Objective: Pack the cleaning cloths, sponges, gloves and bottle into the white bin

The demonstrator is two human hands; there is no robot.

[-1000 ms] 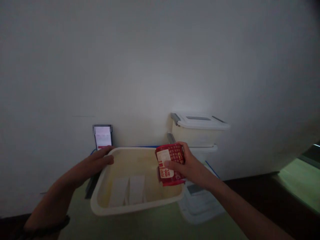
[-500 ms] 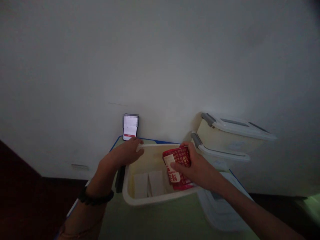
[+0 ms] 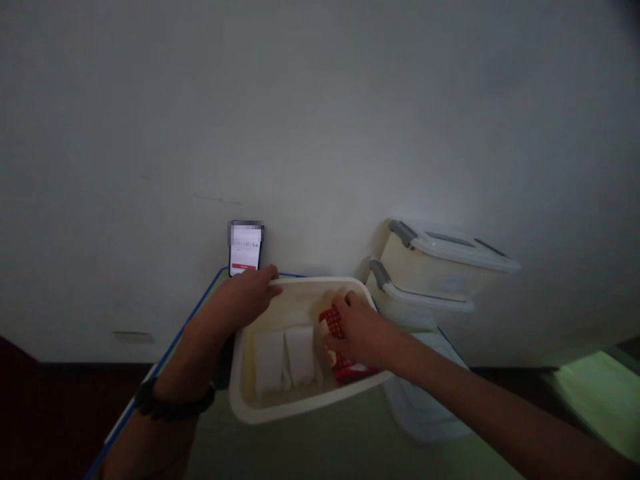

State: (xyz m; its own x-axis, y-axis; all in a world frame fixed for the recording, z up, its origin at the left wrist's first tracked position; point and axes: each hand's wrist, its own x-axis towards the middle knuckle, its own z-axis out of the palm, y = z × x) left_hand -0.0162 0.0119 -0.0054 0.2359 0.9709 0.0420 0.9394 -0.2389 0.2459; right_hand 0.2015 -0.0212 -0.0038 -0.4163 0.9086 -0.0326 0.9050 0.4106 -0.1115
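Note:
A white plastic bin stands on the table, tilted slightly in the view. My left hand is closed on its far left rim, fingers over the edge. Inside the bin's right side, my right hand grips a red packet with pale printed labels; the fingers cover much of it. Two white rectangular packs lie side by side in the left part of the bin.
A lit phone leans against the wall behind the bin. Two lidded storage boxes with grey latches are stacked at the right. Below them lies a translucent lid on the green table.
My right hand has lowered the red packet deeper into the bin. My left hand stays on the rim. The whole view has shifted, so the bin and boxes appear further left.

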